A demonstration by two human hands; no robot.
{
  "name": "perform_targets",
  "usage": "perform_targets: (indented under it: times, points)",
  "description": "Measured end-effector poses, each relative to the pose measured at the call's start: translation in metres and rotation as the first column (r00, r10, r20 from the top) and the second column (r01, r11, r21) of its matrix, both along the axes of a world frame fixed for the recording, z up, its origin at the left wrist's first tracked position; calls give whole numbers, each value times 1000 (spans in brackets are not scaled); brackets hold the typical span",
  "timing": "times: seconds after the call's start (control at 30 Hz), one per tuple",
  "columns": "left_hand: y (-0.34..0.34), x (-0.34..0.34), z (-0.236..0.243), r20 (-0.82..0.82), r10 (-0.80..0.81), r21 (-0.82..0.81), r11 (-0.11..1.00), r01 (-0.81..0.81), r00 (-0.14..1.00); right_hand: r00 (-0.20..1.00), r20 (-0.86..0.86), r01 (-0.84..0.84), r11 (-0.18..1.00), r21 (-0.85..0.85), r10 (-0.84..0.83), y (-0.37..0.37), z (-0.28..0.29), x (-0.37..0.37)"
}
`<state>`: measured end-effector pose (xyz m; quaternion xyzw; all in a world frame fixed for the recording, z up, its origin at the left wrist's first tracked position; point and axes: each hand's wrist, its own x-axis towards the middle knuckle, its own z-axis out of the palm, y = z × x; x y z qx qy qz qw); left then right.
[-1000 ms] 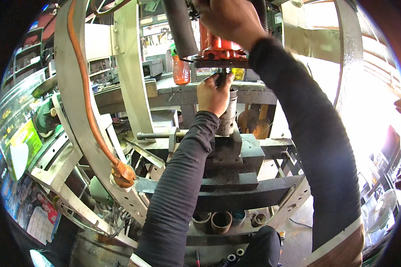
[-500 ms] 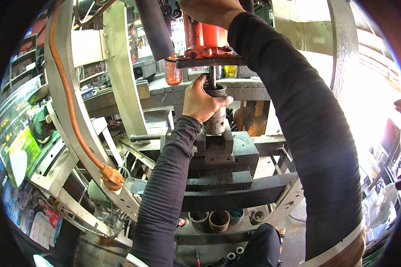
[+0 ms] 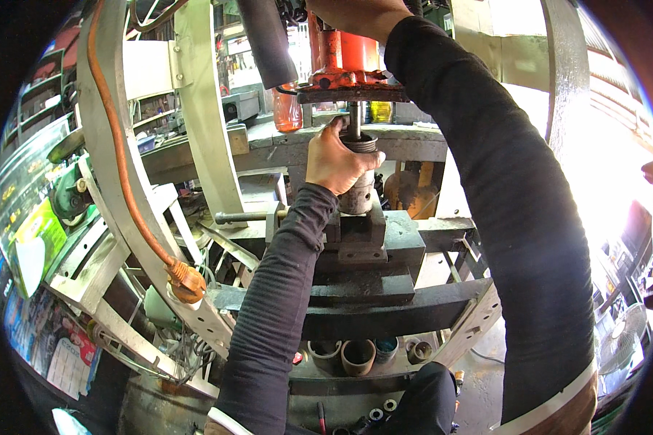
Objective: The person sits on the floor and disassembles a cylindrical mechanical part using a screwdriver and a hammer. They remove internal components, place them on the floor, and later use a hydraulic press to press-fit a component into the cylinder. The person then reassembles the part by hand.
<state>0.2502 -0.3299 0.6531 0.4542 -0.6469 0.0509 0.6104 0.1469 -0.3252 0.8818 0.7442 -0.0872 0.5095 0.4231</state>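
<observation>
My left hand (image 3: pixel 336 163) grips a grey metal cylinder (image 3: pixel 357 196) with a ridged upper rim, thumb and fingers round its top. The cylinder stands upright on dark steel blocks (image 3: pixel 388 239). A steel rod (image 3: pixel 355 117) runs from under the dark plate (image 3: pixel 341 95) of a red hydraulic unit (image 3: pixel 345 51) down into the cylinder's mouth; how deep is hidden. My right hand (image 3: pixel 357 13) is at the top edge, above the red unit, its fingers out of sight. A black padded tube (image 3: pixel 263 40) hangs to the left of the unit.
A pale steel frame (image 3: pixel 207 130) surrounds the work, with an orange cord (image 3: pixel 127 174) down its left post. A horizontal bar (image 3: pixel 243 217) lies left of the blocks. Behind are a bottle (image 3: pixel 287 111) and a bench (image 3: pixel 268 152). Below sit several pots (image 3: pixel 358 357); a fan (image 3: pixel 617 337) is at right.
My left hand has gone down from around the rod to the cylinder's top, exposing the rod. My right hand has risen slightly toward the top edge, its fingers leaving view.
</observation>
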Motion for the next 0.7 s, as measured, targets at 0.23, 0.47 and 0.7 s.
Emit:
perform_targets:
  times: [0.23,0.47,0.7]
  points:
    - [-5,-1,12,-38,-104,-108,989,99,994,944,217,-315,877,362,250,12,-9,2]
    - [-25,-17,26,0,307,-174,937,-302,952,955,179,-289,886,363,238,12,-9,-3]
    - [-27,-16,13,1,459,-220,867,-447,889,903,290,-402,862,308,317,32,-51,-9]
